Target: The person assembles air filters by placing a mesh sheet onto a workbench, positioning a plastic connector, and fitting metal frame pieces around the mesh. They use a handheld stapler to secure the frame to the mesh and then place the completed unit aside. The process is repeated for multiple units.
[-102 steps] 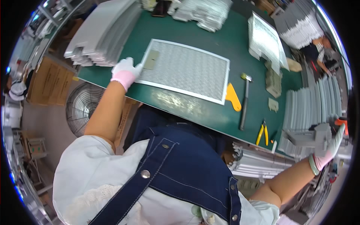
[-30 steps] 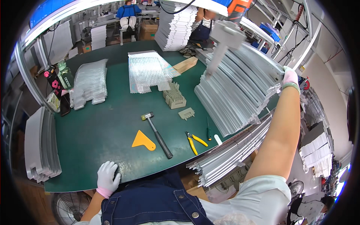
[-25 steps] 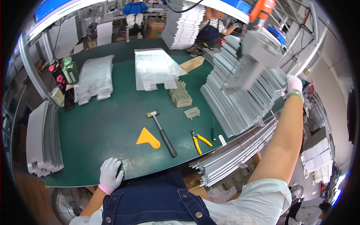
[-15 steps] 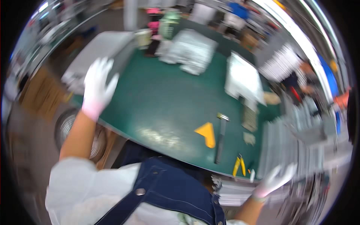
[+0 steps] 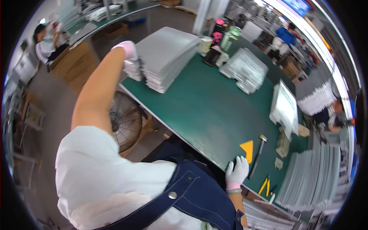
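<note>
Green table [image 5: 199, 115]: by its near edge, the right hand [image 5: 237, 170] is rested, fingers slightly spread, just beside a yellow scraper [image 5: 248, 150]. Farther off, a stack of grey sheets [image 5: 165, 46] is met at its left side by the left hand [image 5: 131, 49]; its fingers are hidden, grip cannot be told. Judged best: sheets separated singly, kept level, unbent.

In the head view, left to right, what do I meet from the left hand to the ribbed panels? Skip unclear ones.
Left hand, stack of grey sheets, black phone, right hand, hammer, small beige plate, ribbed panels.
</note>
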The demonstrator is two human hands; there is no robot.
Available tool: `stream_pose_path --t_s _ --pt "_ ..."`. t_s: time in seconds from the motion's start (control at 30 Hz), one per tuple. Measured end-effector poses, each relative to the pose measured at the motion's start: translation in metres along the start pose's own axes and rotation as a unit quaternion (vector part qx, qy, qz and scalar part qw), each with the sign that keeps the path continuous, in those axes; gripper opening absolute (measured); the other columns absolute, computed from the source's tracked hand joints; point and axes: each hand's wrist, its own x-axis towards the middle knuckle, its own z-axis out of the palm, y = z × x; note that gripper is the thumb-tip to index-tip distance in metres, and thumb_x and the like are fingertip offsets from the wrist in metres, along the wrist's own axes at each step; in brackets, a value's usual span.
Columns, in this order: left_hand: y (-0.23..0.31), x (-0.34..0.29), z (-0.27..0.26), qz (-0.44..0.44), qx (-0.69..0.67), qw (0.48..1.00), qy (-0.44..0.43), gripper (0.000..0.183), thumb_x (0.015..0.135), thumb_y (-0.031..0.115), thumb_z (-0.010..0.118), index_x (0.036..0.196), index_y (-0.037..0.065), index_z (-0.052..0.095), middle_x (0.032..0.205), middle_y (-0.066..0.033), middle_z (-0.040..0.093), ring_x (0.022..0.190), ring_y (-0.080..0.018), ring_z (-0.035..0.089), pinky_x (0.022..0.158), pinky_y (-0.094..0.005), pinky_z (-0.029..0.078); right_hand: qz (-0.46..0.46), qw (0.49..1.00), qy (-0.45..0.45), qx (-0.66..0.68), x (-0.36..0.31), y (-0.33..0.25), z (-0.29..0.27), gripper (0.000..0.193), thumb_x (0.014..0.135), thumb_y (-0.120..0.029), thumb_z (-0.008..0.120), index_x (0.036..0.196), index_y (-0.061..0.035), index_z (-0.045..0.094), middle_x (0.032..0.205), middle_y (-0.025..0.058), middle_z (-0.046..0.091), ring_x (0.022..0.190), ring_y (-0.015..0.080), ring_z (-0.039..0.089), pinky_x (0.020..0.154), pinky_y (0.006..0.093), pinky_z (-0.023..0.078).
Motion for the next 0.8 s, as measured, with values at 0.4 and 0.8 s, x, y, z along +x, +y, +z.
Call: stream_pose_path --t_s 0.4,0.8 --pt "0.007 -0.013 -0.063 -0.057 -0.260 0.953 0.147 0.041 0.078 0.028 0.071 0.105 -0.003 0.071 0.086 -0.0106 0.072 0.081 -0.0202 0.067 0.074 -0.0322 0.051 -0.002 0.999 0.034 -0.008 0.001 -0.002 -0.004 0.037 0.079 -0.020 0.068 0.108 0.0011 0.060 0.113 0.0203 0.061 0.109 0.0393 0.055 0.096 0.0491 0.043" --pt "0.271 -0.196 -0.003 0.239 -0.302 0.913 0.134 0.049 0.077 0.044 0.068 0.103 0.002 0.064 0.095 -0.0222 0.062 0.085 -0.0379 0.063 0.077 -0.0452 0.053 0.116 0.989 0.080 0.039 0.007 0.010 0.004 0.046 0.086 -0.015 0.065 0.128 0.0014 0.054 0.127 0.0231 0.057 0.119 0.0407 0.053 0.104 0.0463 0.041"
